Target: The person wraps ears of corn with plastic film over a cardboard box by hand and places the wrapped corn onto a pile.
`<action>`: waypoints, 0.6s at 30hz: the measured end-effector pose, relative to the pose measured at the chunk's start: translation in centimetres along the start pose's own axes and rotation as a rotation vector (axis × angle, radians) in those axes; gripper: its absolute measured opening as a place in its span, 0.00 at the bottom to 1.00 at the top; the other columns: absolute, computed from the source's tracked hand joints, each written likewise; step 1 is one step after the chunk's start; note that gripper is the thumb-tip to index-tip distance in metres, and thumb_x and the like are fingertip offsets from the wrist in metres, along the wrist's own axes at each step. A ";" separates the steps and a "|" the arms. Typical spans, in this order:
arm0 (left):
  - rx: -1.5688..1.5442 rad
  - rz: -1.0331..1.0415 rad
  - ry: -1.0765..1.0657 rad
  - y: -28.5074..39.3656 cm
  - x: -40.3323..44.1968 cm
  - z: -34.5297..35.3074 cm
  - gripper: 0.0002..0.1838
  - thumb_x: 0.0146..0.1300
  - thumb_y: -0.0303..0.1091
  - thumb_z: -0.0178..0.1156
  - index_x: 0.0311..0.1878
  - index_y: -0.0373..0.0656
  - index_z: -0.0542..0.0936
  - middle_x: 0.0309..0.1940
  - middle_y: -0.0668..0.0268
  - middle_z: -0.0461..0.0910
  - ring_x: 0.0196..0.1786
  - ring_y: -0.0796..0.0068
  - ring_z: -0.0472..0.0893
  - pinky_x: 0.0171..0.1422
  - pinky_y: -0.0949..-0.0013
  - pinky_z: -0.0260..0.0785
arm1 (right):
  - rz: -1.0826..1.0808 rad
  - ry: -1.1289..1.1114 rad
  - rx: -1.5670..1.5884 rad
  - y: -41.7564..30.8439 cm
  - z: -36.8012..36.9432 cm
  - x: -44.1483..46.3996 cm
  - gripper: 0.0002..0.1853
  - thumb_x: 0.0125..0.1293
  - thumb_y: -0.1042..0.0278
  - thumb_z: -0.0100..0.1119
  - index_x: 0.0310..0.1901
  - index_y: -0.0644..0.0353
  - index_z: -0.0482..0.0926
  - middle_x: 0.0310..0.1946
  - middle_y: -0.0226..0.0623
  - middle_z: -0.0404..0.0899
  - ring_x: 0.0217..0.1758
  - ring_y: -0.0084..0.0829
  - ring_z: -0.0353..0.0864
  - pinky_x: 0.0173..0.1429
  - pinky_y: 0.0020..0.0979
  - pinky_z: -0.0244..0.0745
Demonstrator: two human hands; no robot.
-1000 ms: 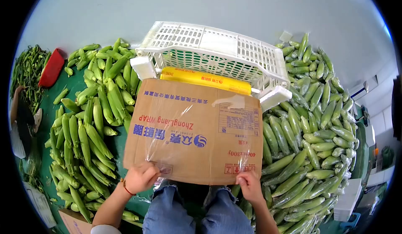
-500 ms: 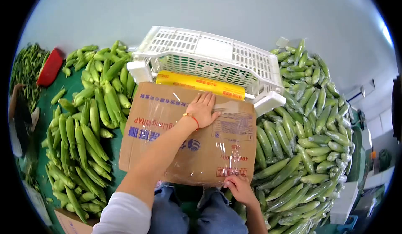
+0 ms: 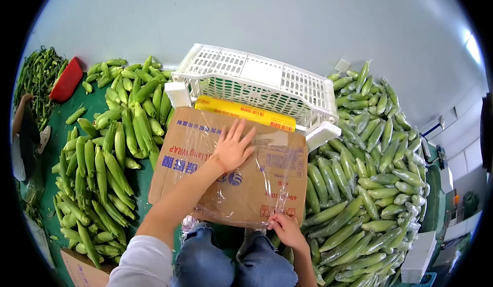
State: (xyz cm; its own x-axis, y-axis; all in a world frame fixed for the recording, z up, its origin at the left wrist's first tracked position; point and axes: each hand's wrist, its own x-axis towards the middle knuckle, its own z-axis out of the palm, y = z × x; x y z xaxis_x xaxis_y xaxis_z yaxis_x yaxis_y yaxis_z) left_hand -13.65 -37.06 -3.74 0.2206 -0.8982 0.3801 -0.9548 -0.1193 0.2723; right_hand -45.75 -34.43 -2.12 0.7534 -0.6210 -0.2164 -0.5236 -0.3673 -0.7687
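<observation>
A cardboard box (image 3: 241, 194) lies before me, covered with clear plastic film. Flat on its upper middle, fingers spread, rests my left hand (image 3: 233, 148). My right hand (image 3: 285, 229) is closed at the box's lower right edge, pinching the clear film (image 3: 275, 205) there. Just beyond the box, a yellow roll of wrap (image 3: 246, 112) sits across the front of a white plastic crate (image 3: 262, 76).
Unwrapped corn (image 3: 118, 174) is heaped on the left, film-wrapped corn (image 3: 370, 184) on the right. A red scoop (image 3: 67, 80) lies at upper left, near a person's arm (image 3: 21, 115). An open carton (image 3: 84, 269) stands at lower left.
My left hand has gone from the box's lower left edge to its upper surface, then slid slightly back toward me. My right hand stays at the lower right edge. The camera view has shifted.
</observation>
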 end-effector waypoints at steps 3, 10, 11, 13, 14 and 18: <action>0.103 -0.008 -0.238 -0.6 -9.3 -5.1 0.31 0.69 0.54 0.49 0.74 0.59 0.62 0.75 0.61 0.59 0.77 0.55 0.55 0.77 0.39 0.45 | 0.080 -0.011 0.079 0.1 0.2 -0.1 0.06 0.68 0.66 0.55 0.41 0.54 0.78 0.29 0.32 0.85 0.38 0.32 0.84 0.48 0.35 0.73; -0.040 -0.636 -0.423 -0.7 -38.1 -9.7 0.30 0.67 0.47 0.56 0.71 0.56 0.66 0.71 0.55 0.64 0.69 0.50 0.68 0.69 0.50 0.63 | 0.122 -0.110 0.266 1.6 -0.4 0.1 0.05 0.72 0.74 0.51 0.44 0.65 0.74 0.32 0.34 0.77 0.38 0.25 0.80 0.47 0.27 0.74; -0.356 -1.076 -0.474 -0.7 -43.4 -8.4 0.31 0.66 0.45 0.58 0.70 0.47 0.65 0.66 0.48 0.69 0.65 0.47 0.72 0.67 0.52 0.65 | 0.111 -0.103 0.269 0.7 -0.3 0.2 0.05 0.71 0.75 0.51 0.43 0.65 0.75 0.32 0.34 0.77 0.37 0.25 0.79 0.46 0.26 0.74; -0.292 -1.287 -0.287 -0.3 -54.3 -5.7 0.34 0.64 0.41 0.60 0.70 0.38 0.63 0.59 0.41 0.72 0.61 0.45 0.73 0.64 0.54 0.68 | 0.143 -0.110 0.241 1.0 -0.6 0.3 0.05 0.70 0.76 0.51 0.43 0.65 0.74 0.32 0.34 0.78 0.37 0.24 0.79 0.46 0.26 0.73; -0.239 -1.409 -0.222 0.2 -56.1 -6.3 0.35 0.63 0.41 0.61 0.70 0.38 0.63 0.60 0.41 0.72 0.61 0.46 0.74 0.64 0.54 0.69 | 0.143 -0.122 0.226 1.1 -0.6 0.5 0.05 0.69 0.75 0.52 0.43 0.65 0.74 0.32 0.34 0.78 0.37 0.24 0.79 0.46 0.25 0.73; -0.206 -1.733 0.197 -3.0 -61.1 -3.3 0.34 0.59 0.36 0.62 0.69 0.37 0.65 0.55 0.45 0.75 0.57 0.46 0.76 0.61 0.56 0.70 | 0.162 -0.147 0.211 0.3 -0.8 0.9 0.05 0.69 0.75 0.54 0.43 0.65 0.74 0.32 0.33 0.78 0.37 0.24 0.79 0.46 0.25 0.72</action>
State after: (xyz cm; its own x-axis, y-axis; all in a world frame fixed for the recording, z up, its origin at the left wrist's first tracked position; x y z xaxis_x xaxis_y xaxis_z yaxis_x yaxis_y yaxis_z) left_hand -23.61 19.56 -24.83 0.8985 0.2572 -0.3558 0.4213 -0.7326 0.5345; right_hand -45.54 -35.67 -2.09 0.7246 -0.5469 -0.4193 -0.5590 -0.1106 -0.8218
